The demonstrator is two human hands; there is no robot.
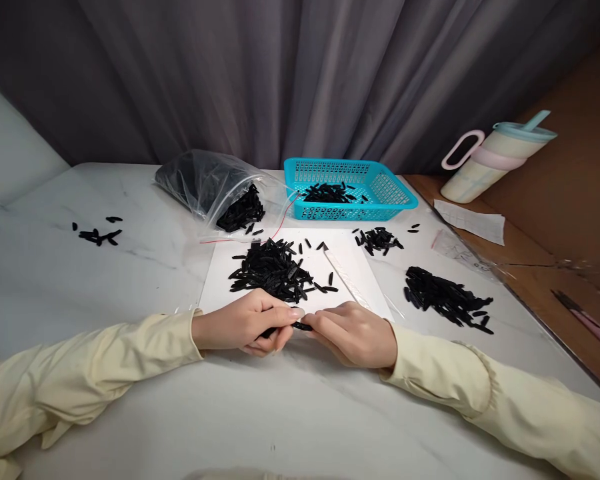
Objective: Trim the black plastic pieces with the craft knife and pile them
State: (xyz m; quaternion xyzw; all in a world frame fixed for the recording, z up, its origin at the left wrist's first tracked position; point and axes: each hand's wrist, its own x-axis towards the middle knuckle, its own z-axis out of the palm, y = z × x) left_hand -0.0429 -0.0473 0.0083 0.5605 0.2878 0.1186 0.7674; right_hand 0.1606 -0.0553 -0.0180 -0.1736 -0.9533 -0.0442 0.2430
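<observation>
My left hand (pixel 260 323) is closed, with several small black elongated pieces partly hidden under its curled fingers. Between its thumb and forefinger is the end of one black elongated piece (pixel 303 327). The fingertips of my right hand (pixel 353 333) are pressed together at the other end of that piece. Both hands are close together at the near edge of a white sheet (pixel 220 267). Just beyond them on the sheet lies a heap of similar black pieces (pixel 273 270). A slim white stick with a dark pointed tip (pixel 347 277) lies to the right of the heap.
Behind the sheet, a clear zip bag (pixel 195 180) lies on its side, black pieces at its mouth. Beside it stands a turquoise basket (pixel 350 212) holding more. Further piles lie right (pixel 445 297) and left (pixel 100 237). A lidded tumbler (pixel 495 160) stands far right, with tweezers (pixel 587 320) nearer.
</observation>
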